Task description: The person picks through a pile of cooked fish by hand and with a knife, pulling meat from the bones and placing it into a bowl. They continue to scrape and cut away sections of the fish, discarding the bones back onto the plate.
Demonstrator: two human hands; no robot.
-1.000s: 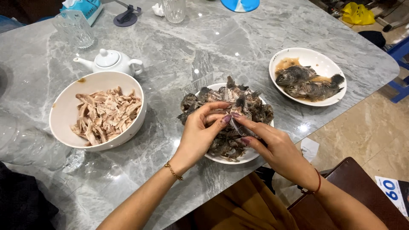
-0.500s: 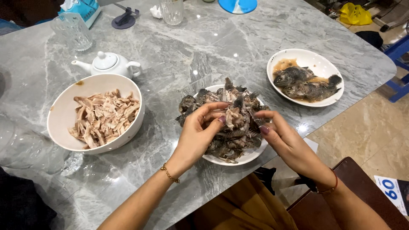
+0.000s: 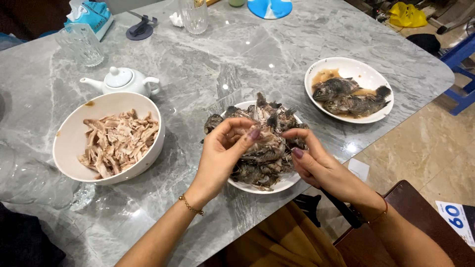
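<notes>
Fish piece [image 3: 260, 140]: pale, ragged, held above the centre plate [image 3: 292, 180], pinched between the fingertips of both hands.

Left hand [image 3: 222, 155]: grip closed on the near-left side of the fish piece, thumb and forefinger curled together over it. Thin gold bracelet [image 3: 190, 205] at the wrist.

Right hand [image 3: 316, 163]: grip closed on the right side of the same piece, fingertips bent inward, nails dark. Red cord [image 3: 383, 207] at the wrist.

Directly under both grips: white plate heaped with dark fish scraps [image 3: 262, 158], skin, fins and bones piled high, some overhanging the far rim.

Left of the left grip, well apart: deep white bowl [image 3: 74, 133] holding shredded pale fish meat [image 3: 121, 141]. Beyond the bowl: small white teapot [image 3: 123, 81], lid on, spout pointing away from the grips.

Right of and beyond the right grip: oval white dish [image 3: 361, 69] with two whole dark cooked fish [image 3: 349, 96] lying in brown sauce.

Far side of the grey marbled worktop [image 3: 237, 54]: cut-glass tumbler [image 3: 81, 44] at far left, second clear glass [image 3: 194, 15] near the middle, blue tissue pack [image 3: 91, 15], dark round stand [image 3: 139, 30], blue disc [image 3: 269, 7] at the far edge.

Near left corner: clear glass vessel [image 3: 29, 183], partly out of frame.

Right of the worktop: tiled floor [image 3: 435, 148], blue stool legs [image 3: 460, 64], brown chair [image 3: 420, 217].
</notes>
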